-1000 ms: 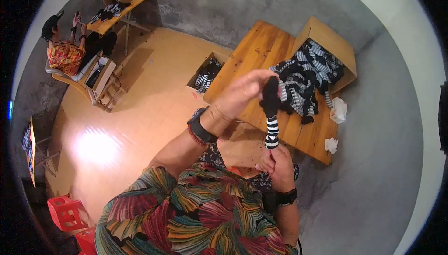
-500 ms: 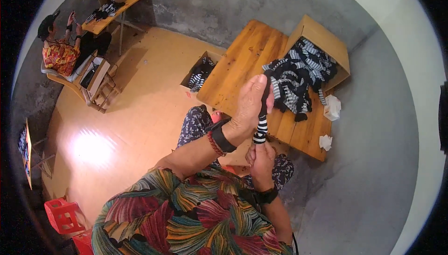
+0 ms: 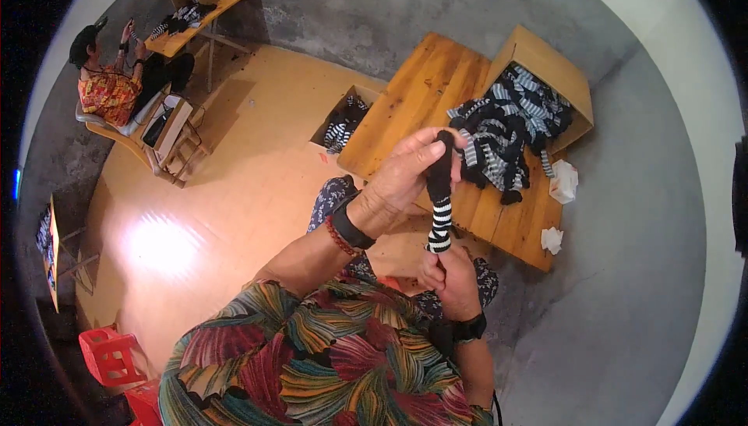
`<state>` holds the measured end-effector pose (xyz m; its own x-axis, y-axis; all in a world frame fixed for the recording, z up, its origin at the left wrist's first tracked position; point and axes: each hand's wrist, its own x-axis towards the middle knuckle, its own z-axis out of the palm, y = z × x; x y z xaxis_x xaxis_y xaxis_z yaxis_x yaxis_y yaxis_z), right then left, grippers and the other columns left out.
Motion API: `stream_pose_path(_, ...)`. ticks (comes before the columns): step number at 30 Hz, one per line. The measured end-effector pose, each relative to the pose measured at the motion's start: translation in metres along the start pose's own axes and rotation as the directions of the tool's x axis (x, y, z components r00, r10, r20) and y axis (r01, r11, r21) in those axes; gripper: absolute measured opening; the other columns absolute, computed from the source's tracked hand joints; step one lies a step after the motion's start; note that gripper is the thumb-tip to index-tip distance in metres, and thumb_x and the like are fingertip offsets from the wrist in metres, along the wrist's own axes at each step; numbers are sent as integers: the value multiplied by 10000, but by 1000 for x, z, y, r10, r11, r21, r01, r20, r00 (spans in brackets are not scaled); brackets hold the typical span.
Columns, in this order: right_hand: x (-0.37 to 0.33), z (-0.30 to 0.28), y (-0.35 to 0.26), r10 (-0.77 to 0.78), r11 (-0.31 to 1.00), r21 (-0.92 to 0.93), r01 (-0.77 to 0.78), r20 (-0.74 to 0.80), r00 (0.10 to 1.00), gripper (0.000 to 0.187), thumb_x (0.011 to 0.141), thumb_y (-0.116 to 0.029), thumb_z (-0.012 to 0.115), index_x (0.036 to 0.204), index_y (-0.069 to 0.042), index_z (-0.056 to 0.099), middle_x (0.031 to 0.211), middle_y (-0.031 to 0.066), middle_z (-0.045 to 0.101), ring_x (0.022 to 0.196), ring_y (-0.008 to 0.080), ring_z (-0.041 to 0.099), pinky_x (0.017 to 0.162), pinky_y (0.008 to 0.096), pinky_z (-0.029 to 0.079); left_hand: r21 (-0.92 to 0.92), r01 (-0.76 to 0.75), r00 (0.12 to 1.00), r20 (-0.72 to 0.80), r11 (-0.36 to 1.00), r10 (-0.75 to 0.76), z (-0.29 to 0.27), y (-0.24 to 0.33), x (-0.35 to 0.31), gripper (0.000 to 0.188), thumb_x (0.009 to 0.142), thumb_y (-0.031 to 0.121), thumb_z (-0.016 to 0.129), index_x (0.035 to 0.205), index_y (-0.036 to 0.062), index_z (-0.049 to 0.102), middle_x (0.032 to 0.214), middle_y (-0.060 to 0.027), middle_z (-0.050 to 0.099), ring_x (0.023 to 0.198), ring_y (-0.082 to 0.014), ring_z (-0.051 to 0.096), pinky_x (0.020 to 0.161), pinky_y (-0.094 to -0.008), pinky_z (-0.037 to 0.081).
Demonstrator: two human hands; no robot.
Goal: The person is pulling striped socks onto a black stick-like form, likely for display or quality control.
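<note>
A black knitted sock (image 3: 440,184) with a black-and-white striped end stretches upright between my two hands. Around its upper, black end curls my left hand (image 3: 401,173), thumb in front and fingers partly hidden behind the knit. Lower down, my right hand (image 3: 453,276) is closed on the striped end. Beyond my hands, a heap of black, grey and white striped socks (image 3: 499,141) spills from a cardboard box (image 3: 576,87) lying on its side on a wooden table (image 3: 425,87).
White crumpled tissue (image 3: 552,240) and a white packet (image 3: 564,181) are at the table's right edge. An open carton (image 3: 315,136) with striped socks stands on the floor to its left. Far left, another person (image 3: 109,95) sits by a table (image 3: 199,30). Red stools (image 3: 109,356) stand lower left.
My left hand has turned, its raised fingers now curling around the sock's top, with more of the black part showing. My right hand has shifted slightly down, still holding the striped end.
</note>
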<state>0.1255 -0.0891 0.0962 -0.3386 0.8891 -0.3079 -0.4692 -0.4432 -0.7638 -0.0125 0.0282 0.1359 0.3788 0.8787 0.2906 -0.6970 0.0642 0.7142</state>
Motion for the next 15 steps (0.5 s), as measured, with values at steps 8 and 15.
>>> stream_pose_path(8,5,-2,28,-229,920,-376,107,-295,928,314,901,-287,458,691,-54,461,545,-55,344,455,41,290,420,196,229,-214,-172,953,-282,962,108,7,-29,-1,248,885,289,468,872,41,459,667,-89,540,545,-174,515,529,-250,439)
stream_pose_path(15,-3,-1,20,45,999,7,-44,-94,995,354,914,-300,409,637,-80,394,504,-37,321,421,69,302,411,214,255,-202,-188,924,-369,961,103,4,-34,-6,192,899,248,457,878,59,434,678,-80,536,545,-153,517,519,-239,440)
